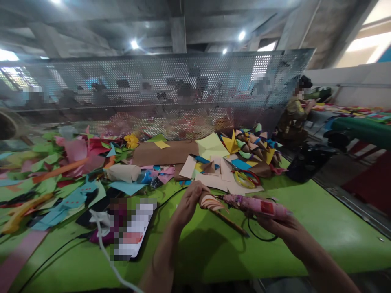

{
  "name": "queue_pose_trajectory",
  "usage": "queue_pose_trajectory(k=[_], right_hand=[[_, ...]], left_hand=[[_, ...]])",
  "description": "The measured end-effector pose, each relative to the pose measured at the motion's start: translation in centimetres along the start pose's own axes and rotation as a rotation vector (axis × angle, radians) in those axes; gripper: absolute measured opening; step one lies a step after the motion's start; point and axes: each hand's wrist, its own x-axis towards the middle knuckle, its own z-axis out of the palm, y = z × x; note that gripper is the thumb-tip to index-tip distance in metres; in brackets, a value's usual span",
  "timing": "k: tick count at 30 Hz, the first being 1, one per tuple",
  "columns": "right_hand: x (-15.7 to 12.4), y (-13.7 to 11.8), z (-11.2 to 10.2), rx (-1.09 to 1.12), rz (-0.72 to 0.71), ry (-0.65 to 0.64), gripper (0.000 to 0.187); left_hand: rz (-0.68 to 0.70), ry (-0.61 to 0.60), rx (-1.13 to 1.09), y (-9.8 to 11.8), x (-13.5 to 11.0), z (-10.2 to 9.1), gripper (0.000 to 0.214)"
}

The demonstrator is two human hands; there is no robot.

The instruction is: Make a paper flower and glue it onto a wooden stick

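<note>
My left hand (188, 202) is closed around a small curved paper piece (211, 201) with peach and brown stripes. My right hand (279, 224) grips a pink glue gun (255, 205), its nozzle pointing left, close to the paper piece; whether the tip touches it I cannot tell. Below them a thin brown stick (232, 224) lies slanting on the green tabletop (330, 219). Behind the hands are cut beige paper sheets (210, 180) and scissors (246, 179) with yellow and red handles.
Colored paper scraps (76, 152) crowd the left side. A phone (136, 232) with a white cable (105, 248) lies left of my arm. Folded paper pieces (253, 146) are heaped at the back right. A perforated metal panel (152, 89) borders the back; another person (296, 108) sits far right.
</note>
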Motion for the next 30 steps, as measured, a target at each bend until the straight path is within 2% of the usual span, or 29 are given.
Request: queue_pose_trajectory(k=[10,16,30], right_hand=[[0.18,-0.19,0.38,-0.009,0.016,-0.047,0.041],[0.32,-0.26,0.8,-0.032,0.027,0.0,0.045],[0.09,-0.64,0.7,-0.075,0.023,-0.028,0.037]], left_hand=[[-0.025,-0.031,-0.021,-0.05,-0.09,-0.01,0.048],[-0.012,-0.032,-0.006,-0.17,-0.11,0.13,0.048],[-0.018,-0.02,0.009,0.18,0.01,0.0,0.048]])
